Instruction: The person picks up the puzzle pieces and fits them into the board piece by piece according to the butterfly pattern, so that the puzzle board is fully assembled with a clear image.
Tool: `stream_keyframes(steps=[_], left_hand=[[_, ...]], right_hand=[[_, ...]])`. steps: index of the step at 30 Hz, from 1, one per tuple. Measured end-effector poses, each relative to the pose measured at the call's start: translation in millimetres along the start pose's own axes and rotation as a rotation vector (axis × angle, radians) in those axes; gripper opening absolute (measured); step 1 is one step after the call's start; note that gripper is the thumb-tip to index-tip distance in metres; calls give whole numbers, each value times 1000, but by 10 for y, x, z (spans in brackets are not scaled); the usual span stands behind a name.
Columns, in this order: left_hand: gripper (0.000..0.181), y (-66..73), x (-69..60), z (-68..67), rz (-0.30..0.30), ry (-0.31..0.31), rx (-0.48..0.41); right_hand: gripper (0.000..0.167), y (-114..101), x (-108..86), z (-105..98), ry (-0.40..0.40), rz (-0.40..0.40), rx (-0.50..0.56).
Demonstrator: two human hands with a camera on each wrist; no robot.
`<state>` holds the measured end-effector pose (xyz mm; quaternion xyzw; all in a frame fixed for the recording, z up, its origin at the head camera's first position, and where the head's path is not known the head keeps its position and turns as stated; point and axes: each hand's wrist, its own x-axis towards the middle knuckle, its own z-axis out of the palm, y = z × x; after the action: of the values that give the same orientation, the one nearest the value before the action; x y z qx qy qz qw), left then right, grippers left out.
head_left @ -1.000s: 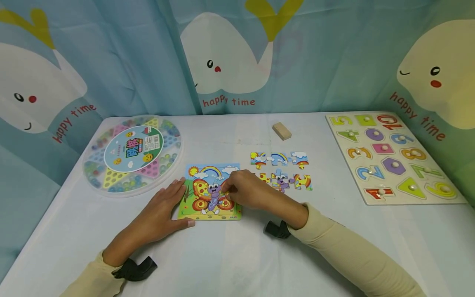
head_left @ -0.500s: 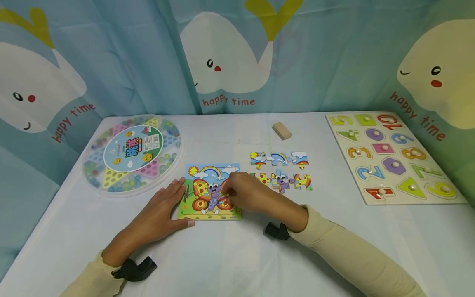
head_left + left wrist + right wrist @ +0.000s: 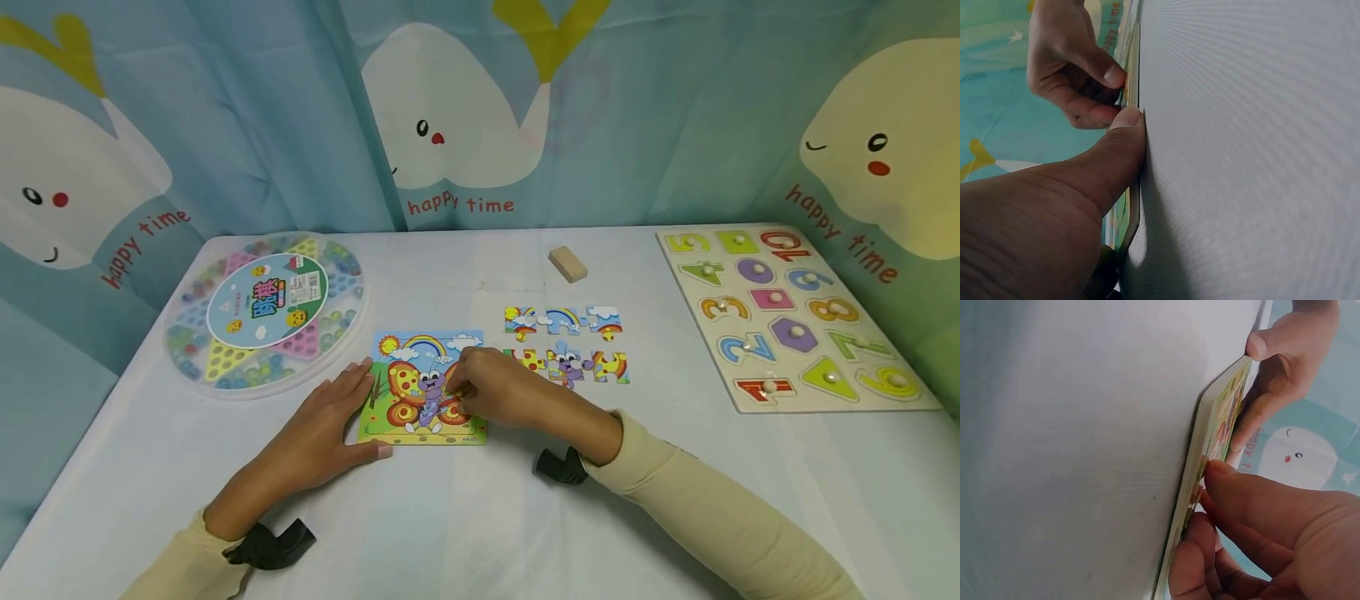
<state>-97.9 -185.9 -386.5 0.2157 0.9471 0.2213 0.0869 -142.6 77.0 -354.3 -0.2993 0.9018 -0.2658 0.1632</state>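
A butterfly jigsaw board (image 3: 420, 417) lies flat on the white table. My left hand (image 3: 318, 437) rests beside it with fingers extended along its left edge and thumb at the near left corner. Over the board's right half, my right hand (image 3: 495, 385) has bent fingers; the right wrist view shows its thumb (image 3: 1229, 481) and forefinger pinching at what looks like a puzzle piece (image 3: 1196, 490) on the surface. The fingers hide most of that piece. Several loose jigsaw pieces (image 3: 567, 365) lie in two rows right of the board.
Left of the board is a round Chinese checkers set (image 3: 266, 312) with marbles. At the right lies a number and shape peg board (image 3: 795, 321). A small wooden block (image 3: 568, 264) sits towards the back, before a whale-print curtain (image 3: 465, 108).
Both hands stay in nearly the same place. The right hand's fingers shift only very slightly at the board; the loose pieces have not moved on the table.
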Motion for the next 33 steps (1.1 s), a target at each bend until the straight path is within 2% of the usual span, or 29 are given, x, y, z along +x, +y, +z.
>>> stream_keyframes(steps=[6,14,24,33], left_hand=[[100,-2,3,7,-4,0,-3],[100,-6,1,4,-11,-1,-10],[100,-15,15,13,-25,-14,-5],[100,-17,9,17,-19,-10,-10]], right_hand=[[14,46,-22,-58,2,-13,74],[12,134,-88,-184,63,-2,138],[13,286,-173,-366,95,-36,150],[14,415,-230,-430,123,25,144]])
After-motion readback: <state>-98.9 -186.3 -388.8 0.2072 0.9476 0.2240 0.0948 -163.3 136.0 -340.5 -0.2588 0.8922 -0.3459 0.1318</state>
